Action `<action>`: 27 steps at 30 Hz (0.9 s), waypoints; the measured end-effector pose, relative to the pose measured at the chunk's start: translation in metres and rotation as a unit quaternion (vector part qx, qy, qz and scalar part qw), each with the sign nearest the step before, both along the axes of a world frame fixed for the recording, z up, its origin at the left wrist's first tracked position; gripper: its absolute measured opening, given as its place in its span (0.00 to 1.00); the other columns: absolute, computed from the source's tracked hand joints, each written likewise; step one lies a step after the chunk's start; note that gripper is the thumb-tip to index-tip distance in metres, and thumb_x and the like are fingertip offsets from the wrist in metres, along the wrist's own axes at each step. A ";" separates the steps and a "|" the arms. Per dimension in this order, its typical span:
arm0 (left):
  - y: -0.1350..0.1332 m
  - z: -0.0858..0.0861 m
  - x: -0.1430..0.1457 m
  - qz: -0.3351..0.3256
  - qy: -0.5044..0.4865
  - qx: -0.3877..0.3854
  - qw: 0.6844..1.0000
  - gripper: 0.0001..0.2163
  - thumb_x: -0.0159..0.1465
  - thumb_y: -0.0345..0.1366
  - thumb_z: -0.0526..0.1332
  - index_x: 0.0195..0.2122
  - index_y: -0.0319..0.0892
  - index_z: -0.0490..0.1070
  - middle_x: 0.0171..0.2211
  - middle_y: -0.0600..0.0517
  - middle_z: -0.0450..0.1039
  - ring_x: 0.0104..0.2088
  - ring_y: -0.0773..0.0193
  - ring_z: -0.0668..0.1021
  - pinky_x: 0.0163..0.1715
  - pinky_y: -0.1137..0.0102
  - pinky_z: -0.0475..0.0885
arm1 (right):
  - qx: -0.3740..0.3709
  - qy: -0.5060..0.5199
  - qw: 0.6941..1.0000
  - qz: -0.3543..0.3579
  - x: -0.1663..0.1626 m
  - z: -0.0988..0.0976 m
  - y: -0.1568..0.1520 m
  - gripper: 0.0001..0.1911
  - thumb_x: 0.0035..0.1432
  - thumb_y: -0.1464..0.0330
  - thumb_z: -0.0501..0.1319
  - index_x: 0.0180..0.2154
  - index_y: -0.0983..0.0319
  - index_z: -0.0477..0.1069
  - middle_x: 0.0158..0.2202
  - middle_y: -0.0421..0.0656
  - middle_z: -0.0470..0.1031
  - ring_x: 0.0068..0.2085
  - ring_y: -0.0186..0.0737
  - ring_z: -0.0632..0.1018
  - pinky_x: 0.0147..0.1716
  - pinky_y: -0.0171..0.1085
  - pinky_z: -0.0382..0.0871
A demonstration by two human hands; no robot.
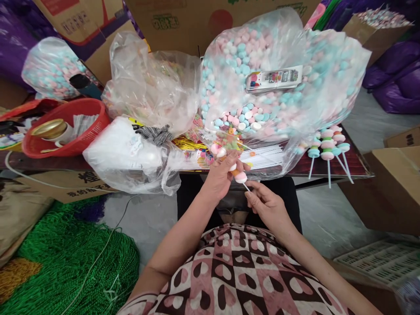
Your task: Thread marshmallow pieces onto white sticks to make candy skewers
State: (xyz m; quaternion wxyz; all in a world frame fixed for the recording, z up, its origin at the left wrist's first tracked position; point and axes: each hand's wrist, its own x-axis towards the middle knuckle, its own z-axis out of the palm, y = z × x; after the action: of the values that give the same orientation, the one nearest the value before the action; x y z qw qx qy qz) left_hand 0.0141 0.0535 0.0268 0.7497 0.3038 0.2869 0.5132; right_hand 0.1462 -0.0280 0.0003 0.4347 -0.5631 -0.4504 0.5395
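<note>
My left hand (220, 175) is closed around a candy skewer (239, 176) carrying pink, white and orange sweets. My right hand (267, 202) pinches the thin white stick's lower end just below it. Both hands are in front of the table edge, over my lap. Right behind them a big clear bag of pink, blue and white candies (262, 74) lies open on the dark table (354, 166). Three finished candy skewers (326, 146) rest at the table's right end, their sticks hanging over the edge. A bundle of bare white sticks (265, 157) lies under the bag.
A red basket (88, 131) with a tape roll sits at the left. White and clear plastic bags (127, 153) fill the table's middle. Cardboard boxes (390, 192) stand at the right and behind. Green cord (65, 262) is heaped on the floor at the left.
</note>
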 end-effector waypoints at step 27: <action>-0.013 0.004 0.016 0.077 -0.030 -0.017 0.996 0.16 0.58 0.50 0.65 0.34 0.42 0.68 0.23 0.57 0.66 0.28 0.69 0.77 0.30 0.73 0.69 | -0.094 0.217 0.971 0.031 -0.012 -0.013 -0.008 0.15 0.59 0.55 0.63 0.36 0.61 0.72 0.14 0.29 0.52 0.16 0.26 0.52 0.17 0.30 0.44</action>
State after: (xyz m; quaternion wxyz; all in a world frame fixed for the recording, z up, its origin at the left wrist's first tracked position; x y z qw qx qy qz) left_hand 0.0302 0.0405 0.0304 0.7212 0.2522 0.2957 0.5734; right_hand 0.1344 -0.0363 -0.0123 0.4506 -0.4569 -0.3099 0.7015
